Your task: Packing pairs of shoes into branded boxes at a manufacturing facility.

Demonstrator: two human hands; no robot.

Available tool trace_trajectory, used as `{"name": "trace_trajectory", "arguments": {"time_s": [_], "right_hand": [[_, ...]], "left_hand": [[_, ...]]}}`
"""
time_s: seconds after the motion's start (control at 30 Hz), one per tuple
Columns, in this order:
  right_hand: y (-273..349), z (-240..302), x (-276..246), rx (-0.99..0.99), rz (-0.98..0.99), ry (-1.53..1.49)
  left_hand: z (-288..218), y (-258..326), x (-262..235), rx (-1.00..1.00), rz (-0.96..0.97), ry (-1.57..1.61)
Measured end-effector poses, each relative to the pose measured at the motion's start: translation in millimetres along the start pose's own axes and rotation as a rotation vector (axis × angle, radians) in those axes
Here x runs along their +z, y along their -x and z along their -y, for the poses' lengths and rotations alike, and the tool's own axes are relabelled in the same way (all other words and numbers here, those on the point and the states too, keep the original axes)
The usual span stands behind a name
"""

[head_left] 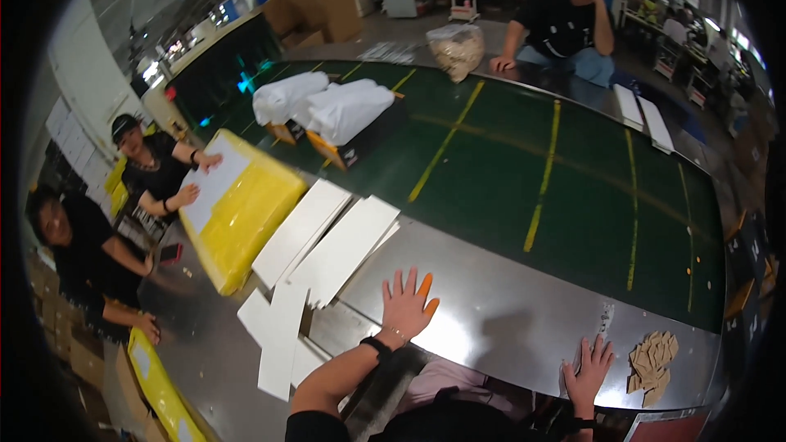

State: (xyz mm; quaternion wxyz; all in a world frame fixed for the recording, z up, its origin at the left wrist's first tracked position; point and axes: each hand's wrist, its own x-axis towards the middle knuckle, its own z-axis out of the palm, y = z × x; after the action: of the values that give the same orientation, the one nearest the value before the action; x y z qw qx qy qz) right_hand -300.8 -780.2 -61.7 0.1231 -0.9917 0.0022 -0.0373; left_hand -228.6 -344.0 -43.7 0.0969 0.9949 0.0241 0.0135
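Left hand (pixel 409 304) is spread, near white boards (pixel 344 250) at the green belt's (pixel 499 172) near-left corner; right hand (pixel 588 370) is spread, belt's near-right side, between cardboard pieces (pixel 652 363) and pale strip (pixel 606 319), marks illegible.

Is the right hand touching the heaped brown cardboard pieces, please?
Apart: the head view shows grey metal tabletop between the right hand and the cardboard pieces.

Desk (pixel 491 295) silver-grey. Belt (pixel 483 180) dark green, yellow stripes across. Boards (pixel 340 250) white. Big package (pixel 254 217) yellow with pale panel (pixel 226 184). Bags (pixel 352 108) white, boxes (pixel 324 150) under them black and orange. Cardboard bits (pixel 652 360) tan. Left hand (pixel 407 308): orange finger covers (pixel 426 285), black wristband (pixel 377 349). Sleeve (pixel 315 426) black. Phone (pixel 170 254) dark, red edge.
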Motion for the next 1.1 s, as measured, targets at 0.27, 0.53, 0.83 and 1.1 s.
{"name": "trace_trajectory", "arguments": {"time_s": [0.27, 0.53, 0.83, 1.1], "right_hand": [[2.5, 9.3, -7.1, 0.043, -0.016, -0.061], [1.8, 3.9, -4.4, 0.027, 0.011, -0.036], [-3.4, -4.9, 4.5, -0.021, 0.052, 0.086], [-3.2, -18.5, 7.7, -0.166, 0.041, 0.313]], "left_hand": [[6.4, -0.3, 6.7, 0.03, 0.016, -0.11], [3.2, -1.0, 5.2, -0.021, 0.057, -0.079], [5.5, -2.5, 2.4, -0.04, 0.06, -0.042], [2.3, -0.3, -5.8, -0.03, 0.065, -0.028]]}}
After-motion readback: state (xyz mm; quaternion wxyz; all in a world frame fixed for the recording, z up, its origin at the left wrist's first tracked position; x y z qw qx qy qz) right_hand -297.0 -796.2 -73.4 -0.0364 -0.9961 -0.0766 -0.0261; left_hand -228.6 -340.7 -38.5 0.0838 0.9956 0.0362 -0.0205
